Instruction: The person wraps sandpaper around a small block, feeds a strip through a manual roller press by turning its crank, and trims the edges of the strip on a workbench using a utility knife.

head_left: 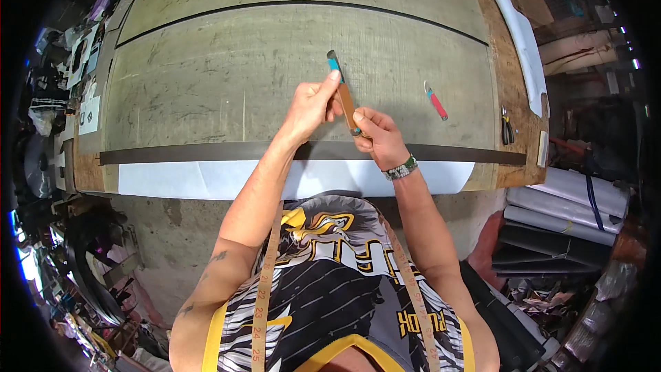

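Above the worktable I hold a slim brown bar point(348, 105) at a slant, with a dark upper tip and teal bands near both ends. Its exact kind I cannot make out. My left hand point(311, 107) is closed on the upper part, the thumb pressed along the teal band. Lower down, my right hand point(380, 136) grips the other end with its thumb on top; some fingers are hidden behind it. To the right of my hands, a knife point(437, 105) with a red handle and a thin curved blade lies on the worn green-grey table surface point(227, 83).
A long dark straight bar point(172, 156) runs along the table's near edge, over white sheet material point(172, 178). Yellow-and-black pliers point(507, 128) and a white roll point(515, 41) lie at the right. Several rolls of material point(561, 207) are stacked beside the table.
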The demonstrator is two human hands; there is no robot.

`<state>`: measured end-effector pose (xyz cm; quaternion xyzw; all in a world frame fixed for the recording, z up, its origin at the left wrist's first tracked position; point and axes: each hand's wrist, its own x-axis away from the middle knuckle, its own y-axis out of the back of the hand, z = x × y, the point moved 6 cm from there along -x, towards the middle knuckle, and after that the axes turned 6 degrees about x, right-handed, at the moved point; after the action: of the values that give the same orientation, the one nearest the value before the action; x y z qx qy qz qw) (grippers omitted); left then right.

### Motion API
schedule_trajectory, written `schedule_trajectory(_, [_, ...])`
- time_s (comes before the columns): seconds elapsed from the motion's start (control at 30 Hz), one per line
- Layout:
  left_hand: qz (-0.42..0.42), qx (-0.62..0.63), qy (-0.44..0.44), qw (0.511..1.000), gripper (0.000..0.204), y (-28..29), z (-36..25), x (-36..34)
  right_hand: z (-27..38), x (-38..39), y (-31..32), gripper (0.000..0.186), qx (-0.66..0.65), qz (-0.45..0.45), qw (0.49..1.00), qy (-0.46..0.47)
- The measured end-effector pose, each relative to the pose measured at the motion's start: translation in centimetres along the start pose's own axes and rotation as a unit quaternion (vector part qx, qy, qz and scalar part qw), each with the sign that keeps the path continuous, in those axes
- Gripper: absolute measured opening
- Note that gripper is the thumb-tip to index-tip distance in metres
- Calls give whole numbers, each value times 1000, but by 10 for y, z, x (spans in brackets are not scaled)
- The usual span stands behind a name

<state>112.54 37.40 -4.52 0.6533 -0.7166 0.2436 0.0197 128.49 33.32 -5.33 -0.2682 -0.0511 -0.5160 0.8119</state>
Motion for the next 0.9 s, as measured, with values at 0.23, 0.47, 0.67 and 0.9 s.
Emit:
schedule_trajectory(0.23, [65, 26, -38, 997, 45, -4, 10, 5, -5, -1, -4, 22, -135, 63, 989, -8])
schedule_trajectory(0.47, [108, 45, -71, 991, 29, -16, 14, 17, 2, 3, -21, 21, -215, 97, 971, -30])
schedule_trajectory(0.67, [127, 62, -73, 987, 27, -21, 10, 28, 9, 9, -26, 21, -191, 105, 976, -21])
schedule_trajectory(0.9, [105, 102, -22, 989, 49, -7, 6, 19, 15, 9, -36, 24, -138, 104, 985, -20])
